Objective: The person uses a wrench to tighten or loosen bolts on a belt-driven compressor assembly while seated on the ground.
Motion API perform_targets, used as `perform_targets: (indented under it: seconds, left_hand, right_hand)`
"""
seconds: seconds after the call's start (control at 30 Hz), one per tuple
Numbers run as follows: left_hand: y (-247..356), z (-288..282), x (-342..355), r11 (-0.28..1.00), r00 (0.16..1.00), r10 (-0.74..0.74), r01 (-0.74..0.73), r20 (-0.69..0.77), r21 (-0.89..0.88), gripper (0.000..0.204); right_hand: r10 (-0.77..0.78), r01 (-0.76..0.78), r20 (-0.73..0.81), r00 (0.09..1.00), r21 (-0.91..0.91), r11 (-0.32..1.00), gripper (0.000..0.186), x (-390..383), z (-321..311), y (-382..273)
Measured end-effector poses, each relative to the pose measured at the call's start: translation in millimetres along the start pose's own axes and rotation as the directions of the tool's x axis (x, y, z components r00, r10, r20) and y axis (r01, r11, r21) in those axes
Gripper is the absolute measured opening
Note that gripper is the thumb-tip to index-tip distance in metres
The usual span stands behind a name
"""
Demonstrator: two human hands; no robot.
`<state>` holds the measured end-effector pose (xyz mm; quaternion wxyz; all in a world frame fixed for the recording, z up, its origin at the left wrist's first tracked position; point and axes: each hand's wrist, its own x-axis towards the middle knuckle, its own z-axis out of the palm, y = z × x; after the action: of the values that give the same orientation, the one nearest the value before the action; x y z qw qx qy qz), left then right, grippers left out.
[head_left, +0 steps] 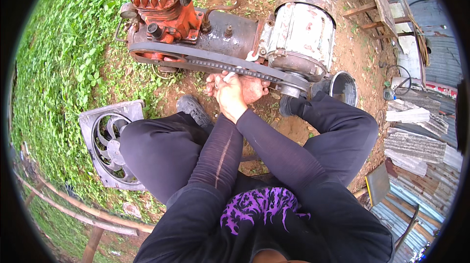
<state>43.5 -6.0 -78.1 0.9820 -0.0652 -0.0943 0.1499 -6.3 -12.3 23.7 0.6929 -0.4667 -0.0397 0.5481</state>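
My forearms, in dark sleeves, cross at the wrists in front of an air compressor. My right hand (230, 95) lies on top, its fingers folded in; a small white thing shows at its far end, too small to name. Partly under it is my left hand (252, 89), its fingers mostly hidden. Just beyond both hands runs the black drive belt (215, 63), from the flywheel (147, 56) at the left to the motor pulley (293, 85) at the right. The orange pump head (164, 13) and the worn white electric motor (302, 33) sit on the dark tank (227, 33).
A fan in a square frame (111, 145) lies on the grass left of my knee. A round metal cover (344, 88) stands by my right foot. Corrugated sheets (416, 145) and a wooden bench (379, 6) are at the right, a bamboo rail (93, 209) at the lower left.
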Motion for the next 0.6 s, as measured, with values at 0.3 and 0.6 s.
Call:
perform_targets:
  seconds: [0.3, 0.6]
  left_hand:
    - [-0.5, 69.9, -14.2, 0.983, 0.862, 0.167, -0.183, -0.478, 0.014, 0.043]
    - [5.1, 76.8, -6.7, 0.944, 0.842, 0.160, -0.284, -0.514, -0.171, 0.039]
  right_hand:
    - [0.151, -0.221, -0.248, 0.957, -0.283, 0.933, 0.020, -80.3, -39.4, -78.0]
    - [-0.022, -0.057, -0.288, 0.957, -0.264, 0.963, 0.016, -75.3, -74.0, -65.9]
